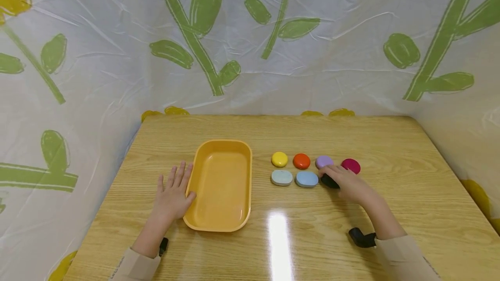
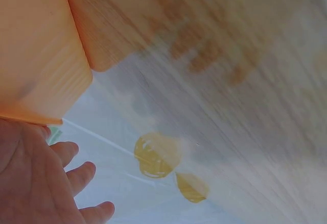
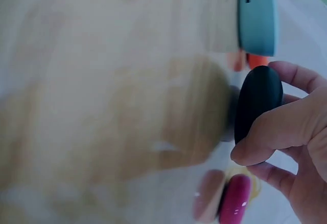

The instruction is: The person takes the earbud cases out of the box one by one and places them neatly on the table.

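My right hand [image 1: 349, 183] pinches a black oval piece [image 3: 259, 101] between thumb and fingers, at the right end of the front row. Whether that piece touches the table I cannot tell. Left of it lie a light blue oval [image 1: 307, 179] and a pale grey-green oval [image 1: 281, 177]. Behind them is a row of glossy round pieces: yellow [image 1: 279, 159], red-orange [image 1: 301, 161], lilac [image 1: 324, 161] and magenta [image 1: 351, 166]. My left hand [image 1: 172, 196], fingers spread and straight, lies against the left side of an orange-yellow tray [image 1: 250, 185], thumb at its rim.
The wooden table [image 1: 312, 246] reflects a bright strip of light near its front. A white sheet [image 1: 312, 81] printed with green stems and yellow flowers hangs behind the table and along both sides. Dark straps with small black devices [image 1: 361, 237] sit at the wrists.
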A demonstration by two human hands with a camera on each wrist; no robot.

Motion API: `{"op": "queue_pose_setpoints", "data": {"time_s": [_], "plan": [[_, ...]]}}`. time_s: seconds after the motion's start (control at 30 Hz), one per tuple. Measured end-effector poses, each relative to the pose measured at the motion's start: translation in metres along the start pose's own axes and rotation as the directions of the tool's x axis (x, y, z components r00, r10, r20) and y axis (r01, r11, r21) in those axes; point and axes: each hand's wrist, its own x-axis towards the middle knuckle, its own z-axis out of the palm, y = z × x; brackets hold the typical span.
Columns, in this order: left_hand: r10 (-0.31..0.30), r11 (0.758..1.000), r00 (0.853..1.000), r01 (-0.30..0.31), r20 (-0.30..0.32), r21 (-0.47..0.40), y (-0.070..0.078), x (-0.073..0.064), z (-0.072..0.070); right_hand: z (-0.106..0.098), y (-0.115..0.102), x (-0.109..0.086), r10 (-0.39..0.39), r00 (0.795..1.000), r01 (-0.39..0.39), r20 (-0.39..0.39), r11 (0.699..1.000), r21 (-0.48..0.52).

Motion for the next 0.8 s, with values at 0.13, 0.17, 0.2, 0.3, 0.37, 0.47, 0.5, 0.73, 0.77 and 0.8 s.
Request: {"op": "queue_pose_setpoints", "data": {"time_s": [0.13,0.17,0.2,0.3,0.37,0.47,0.5,0.73,0.77,0.8], "plan": [[-0.006,1.0,1.0,0.006,0.003,-0.012,0.0009,0.0004,-0.0001,0.0044,0.003,-0.002,0.005,1.0,-0.005,0.005,1.0,0.001],[-0.006,1.0,1.0,0.006,0.002,-0.015,0.0011,0.0006,-0.0002,0.005,0.0035,-0.0023,0.005,1.0,-0.005,0.007,1.0,0.0],[-0.006,1.0,1.0,0.006,0.001,-0.016,0.0014,0.0008,-0.0002,0.0057,0.004,-0.0026,0.004,1.0,-0.005,0.008,1.0,0.001],[-0.008,1.0,1.0,0.008,0.004,-0.011,0.0021,0.0009,-0.0007,0.0069,0.0051,-0.0028,0.001,1.0,-0.001,0.012,1.0,0.002],[-0.009,1.0,1.0,0.009,0.002,-0.014,0.0022,0.001,-0.0007,0.0077,0.0056,-0.0028,-0.004,1.0,0.004,0.017,1.0,-0.002],[-0.009,1.0,1.0,0.009,-0.002,-0.023,0.0023,0.0008,-0.0006,0.009,0.0068,-0.0031,-0.007,1.0,0.007,0.018,1.0,-0.012],[-0.009,1.0,1.0,0.009,-0.004,-0.025,0.0022,0.0008,-0.0006,0.0094,0.007,-0.0033,-0.008,1.0,0.008,0.017,1.0,-0.016],[-0.008,0.999,1.0,0.007,-0.011,-0.041,0.0019,0.001,0.0,0.0076,0.0049,-0.0046,-0.022,1.0,0.022,-0.001,0.999,-0.032],[-0.007,0.999,1.0,0.006,-0.013,-0.043,0.0017,0.0012,0.0002,0.0069,0.0042,-0.0047,-0.025,1.0,0.025,-0.004,0.999,-0.031],[-0.004,0.999,1.0,0.004,-0.017,-0.046,0.0015,0.0013,0.0002,0.0062,0.0035,-0.0048,-0.025,1.0,0.025,-0.005,0.999,-0.027]]}}
